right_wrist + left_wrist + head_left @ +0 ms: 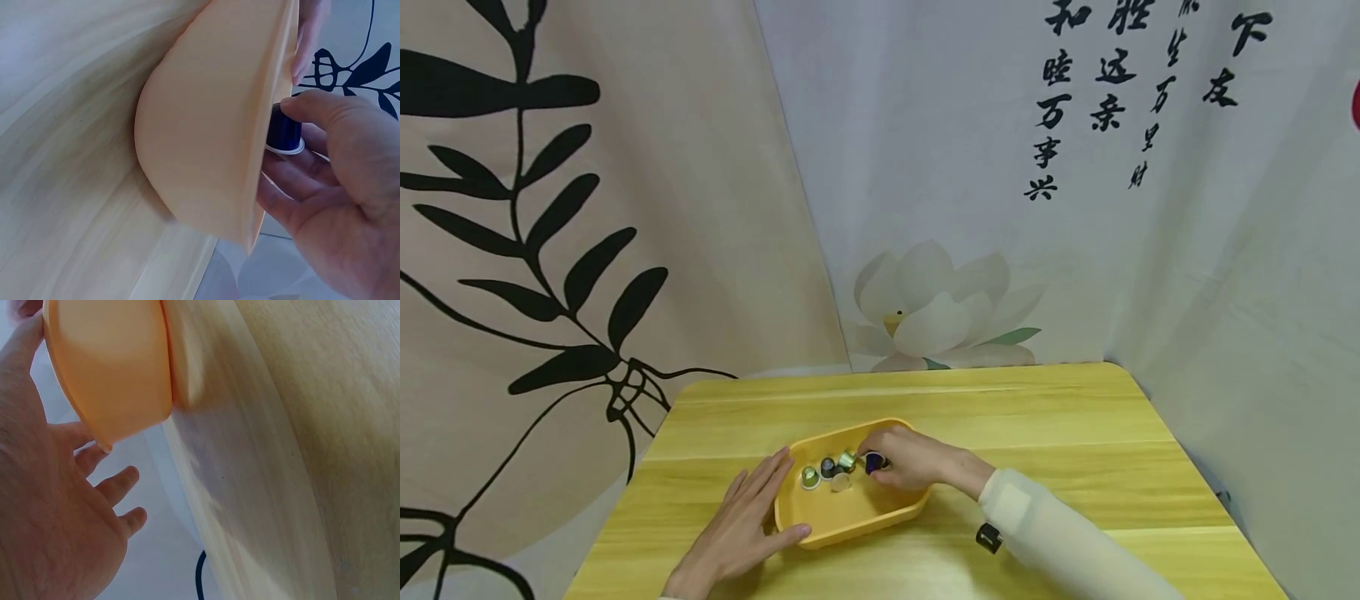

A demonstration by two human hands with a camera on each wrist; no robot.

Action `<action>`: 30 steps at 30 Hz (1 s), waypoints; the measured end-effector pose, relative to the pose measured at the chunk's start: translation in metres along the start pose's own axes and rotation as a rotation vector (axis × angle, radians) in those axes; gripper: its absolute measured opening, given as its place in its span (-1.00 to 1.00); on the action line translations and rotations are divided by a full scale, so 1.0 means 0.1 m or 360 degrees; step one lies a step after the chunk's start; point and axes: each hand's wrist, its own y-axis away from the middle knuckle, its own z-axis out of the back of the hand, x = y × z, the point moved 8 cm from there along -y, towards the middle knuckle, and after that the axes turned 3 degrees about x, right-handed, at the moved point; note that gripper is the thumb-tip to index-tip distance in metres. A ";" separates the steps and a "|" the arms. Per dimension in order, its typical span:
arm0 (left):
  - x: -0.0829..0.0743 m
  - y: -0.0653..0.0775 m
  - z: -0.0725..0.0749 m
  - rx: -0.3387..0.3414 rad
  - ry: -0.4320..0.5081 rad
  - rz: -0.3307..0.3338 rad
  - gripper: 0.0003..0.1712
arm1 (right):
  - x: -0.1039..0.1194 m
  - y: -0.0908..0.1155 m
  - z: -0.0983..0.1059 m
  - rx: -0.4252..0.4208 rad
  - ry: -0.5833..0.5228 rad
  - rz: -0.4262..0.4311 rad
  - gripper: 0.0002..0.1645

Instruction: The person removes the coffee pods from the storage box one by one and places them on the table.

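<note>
A yellow plastic tray (850, 533) holds several small coffee capsules. Inside it stand a green capsule (809, 477), a dark grey capsule (827, 467), a pale green capsule (847, 461) and a beige capsule (840, 482). My right hand (906, 458) reaches over the tray's right side and pinches a dark blue capsule (285, 131) with a white rim between thumb and fingers. My left hand (741, 521) rests along the tray's left edge, fingers straight and thumb spread over the near rim. The left wrist view shows its fingertips at the tray's wall (112, 369).
The tray sits on a wooden table (1037, 417) with a yellow grain. Behind it hang a beige curtain (715, 208) with black leaves and a white curtain (925, 125) with a lotus and dark writing. A black device (988, 537) is at the right wrist.
</note>
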 end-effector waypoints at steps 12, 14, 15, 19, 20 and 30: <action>-0.04 -0.02 0.02 0.0017 0.0008 -0.0020 0.23 | -0.09 0.16 0.08 -0.0028 -0.0252 -0.0038 -0.53; -0.04 -0.02 0.01 0.0019 0.0019 -0.0020 0.23 | -0.09 0.19 0.09 -0.0034 -0.0275 -0.0032 -0.53; -0.04 -0.01 0.01 0.0019 0.0024 -0.0018 0.23 | -0.09 0.21 0.09 -0.0036 -0.0287 -0.0028 -0.53; -0.04 0.00 0.01 0.0021 0.0037 -0.0012 0.23 | -0.10 0.27 0.15 -0.0057 -0.0344 -0.0015 -0.54; -0.03 0.00 0.01 0.0022 0.0042 -0.0010 0.23 | -0.10 0.29 0.17 -0.0062 -0.0350 -0.0015 -0.54; -0.02 0.01 -0.01 0.0003 0.0065 -0.0012 0.23 | -0.20 0.44 0.28 -0.0167 -0.0275 -0.0075 -0.56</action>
